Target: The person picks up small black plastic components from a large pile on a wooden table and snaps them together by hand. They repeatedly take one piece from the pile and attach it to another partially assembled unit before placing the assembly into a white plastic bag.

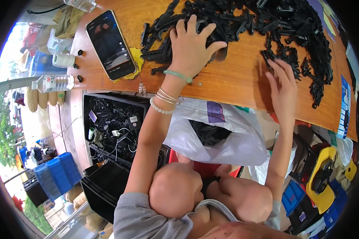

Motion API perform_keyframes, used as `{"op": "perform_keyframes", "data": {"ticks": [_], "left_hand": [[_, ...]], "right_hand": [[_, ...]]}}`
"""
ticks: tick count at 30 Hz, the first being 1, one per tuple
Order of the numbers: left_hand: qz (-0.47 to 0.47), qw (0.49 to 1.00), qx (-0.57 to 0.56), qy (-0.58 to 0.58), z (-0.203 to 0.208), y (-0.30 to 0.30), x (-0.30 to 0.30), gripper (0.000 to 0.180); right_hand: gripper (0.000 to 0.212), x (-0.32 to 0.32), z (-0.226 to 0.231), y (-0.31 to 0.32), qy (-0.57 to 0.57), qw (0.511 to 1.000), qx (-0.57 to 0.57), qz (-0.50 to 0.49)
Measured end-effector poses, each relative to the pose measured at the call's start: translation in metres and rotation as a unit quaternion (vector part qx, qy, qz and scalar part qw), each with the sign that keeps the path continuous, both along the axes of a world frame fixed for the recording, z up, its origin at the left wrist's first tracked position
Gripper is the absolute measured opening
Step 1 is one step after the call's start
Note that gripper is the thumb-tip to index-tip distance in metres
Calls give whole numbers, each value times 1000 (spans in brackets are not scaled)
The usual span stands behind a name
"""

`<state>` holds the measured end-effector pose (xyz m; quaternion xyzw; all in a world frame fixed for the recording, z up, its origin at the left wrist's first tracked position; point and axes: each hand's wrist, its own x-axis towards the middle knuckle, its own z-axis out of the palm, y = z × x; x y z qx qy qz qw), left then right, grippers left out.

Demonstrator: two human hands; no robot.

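Observation:
My left hand (192, 48) lies with spread fingers on a heap of black plastic parts (235, 30) along the far side of the wooden table (235, 75). Bracelets circle that wrist. To the right, my right hand (282, 79) reaches over the table with its fingers bent and apart, the fingertips at the edge of a smaller cluster of black parts (285, 55). Nothing shows between those fingers. The parts look slim and clip-like; their exact kind is hard to make out.
A lit phone (111, 46) lies left of my left hand on something yellow. Below the table edge, a white sack (243, 139) with black pieces inside hangs open over my lap. A black crate (115, 99) of parts and cables stands to its left. A plastic bottle (56, 83) lies at the left.

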<state>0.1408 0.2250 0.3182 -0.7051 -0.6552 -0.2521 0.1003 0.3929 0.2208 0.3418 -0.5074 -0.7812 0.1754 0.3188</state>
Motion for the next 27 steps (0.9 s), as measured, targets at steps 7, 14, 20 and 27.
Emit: {"op": "perform_keyframes", "data": {"ticks": [7, 14, 20, 27], "left_hand": [[-110, 993, -24, -23, 6, -16, 12, 58], [-146, 989, 11, -7, 21, -14, 32, 47], [-245, 965, 29, 92, 19, 22, 51, 24], [-203, 958, 151, -138, 32, 10, 60, 25]], "right_hand": [[18, -5, -21, 10, -74, 985, 152, 25], [11, 3, -21, -4, -81, 988, 133, -4], [13, 5, -18, -10, -92, 992, 89, -22], [13, 14, -18, -14, -36, 997, 61, 8]]}}
